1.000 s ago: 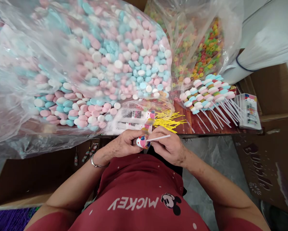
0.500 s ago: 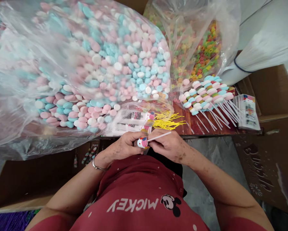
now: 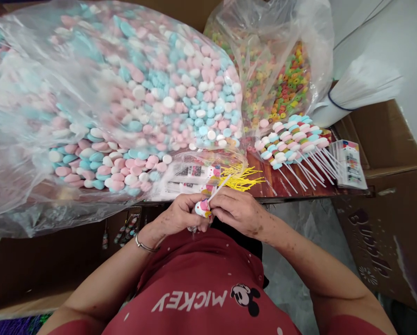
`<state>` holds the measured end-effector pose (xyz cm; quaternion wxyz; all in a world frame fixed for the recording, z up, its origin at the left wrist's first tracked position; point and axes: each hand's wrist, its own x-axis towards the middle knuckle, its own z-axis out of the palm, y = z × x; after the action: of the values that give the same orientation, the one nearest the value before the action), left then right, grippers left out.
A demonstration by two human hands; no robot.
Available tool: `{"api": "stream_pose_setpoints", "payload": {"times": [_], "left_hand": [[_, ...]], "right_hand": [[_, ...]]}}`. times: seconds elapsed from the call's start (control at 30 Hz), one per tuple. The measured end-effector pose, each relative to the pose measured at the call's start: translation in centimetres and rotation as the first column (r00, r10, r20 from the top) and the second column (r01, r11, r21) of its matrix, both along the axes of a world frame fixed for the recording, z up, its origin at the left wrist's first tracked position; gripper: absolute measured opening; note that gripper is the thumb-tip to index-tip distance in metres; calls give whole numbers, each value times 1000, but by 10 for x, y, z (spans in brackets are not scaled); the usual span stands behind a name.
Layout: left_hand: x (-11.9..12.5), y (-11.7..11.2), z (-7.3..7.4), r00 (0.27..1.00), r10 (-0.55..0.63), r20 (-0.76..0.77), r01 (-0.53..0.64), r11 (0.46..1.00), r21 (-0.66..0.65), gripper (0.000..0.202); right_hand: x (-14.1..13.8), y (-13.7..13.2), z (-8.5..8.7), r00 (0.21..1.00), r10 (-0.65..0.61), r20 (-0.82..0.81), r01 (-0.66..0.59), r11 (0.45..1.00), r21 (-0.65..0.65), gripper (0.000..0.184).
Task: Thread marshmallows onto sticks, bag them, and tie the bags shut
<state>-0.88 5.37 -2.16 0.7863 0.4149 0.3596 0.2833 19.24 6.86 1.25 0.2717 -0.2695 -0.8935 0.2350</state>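
Note:
Wrapped in the fingers of my left hand [image 3: 180, 213] is a candy skewer in a small printed bag [image 3: 203, 208], white with pink and yellow patches. Its white stick [image 3: 219, 187] juts up and to the right out of the gathered bag mouth. My right hand [image 3: 241, 211] pinches at that gathered neck, close beside the stick. Whether a tie is between the fingertips, I cannot tell. Just beyond my hands lie a loose heap of yellow twist ties [image 3: 241, 179] and a stack of flat printed bags [image 3: 187, 179].
A large clear bag of pink, blue and white candies [image 3: 152, 93] covers the table's left. Behind right stands a bag of ring gummies [image 3: 285, 88]. Finished candy skewers [image 3: 294, 139] lie at right, near a jug of white sticks [image 3: 334, 104] and cardboard boxes [image 3: 379, 232].
The white stick has swung to a steeper angle, and the wrapped candy has turned and shifted slightly left in my hands. The whole view has shifted a little.

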Motion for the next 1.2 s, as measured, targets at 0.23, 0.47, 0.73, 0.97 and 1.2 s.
{"api": "stream_pose_setpoints", "payload": {"times": [0.23,0.47,0.73,0.97,1.2], "left_hand": [[3,2,4,994,62,-87,-64,998,-18,23],[6,3,6,1000,13,-29,-13,1000,-9,23],[4,3,-1,996,-38,86,34,999,39,30],[5,4,4,999,38,2,-38,997,74,30],[13,-1,2,999,39,3,-39,991,124,39]], "right_hand": [[-7,-2,-8,984,-153,88,101,899,426,23],[-8,3,-19,982,-163,-101,188,922,339,18],[-3,1,-15,924,-93,-370,88,996,-31,14],[1,0,-6,895,-145,-422,74,981,-181,7],[5,5,-3,881,-294,-372,176,931,-320,1]]}}
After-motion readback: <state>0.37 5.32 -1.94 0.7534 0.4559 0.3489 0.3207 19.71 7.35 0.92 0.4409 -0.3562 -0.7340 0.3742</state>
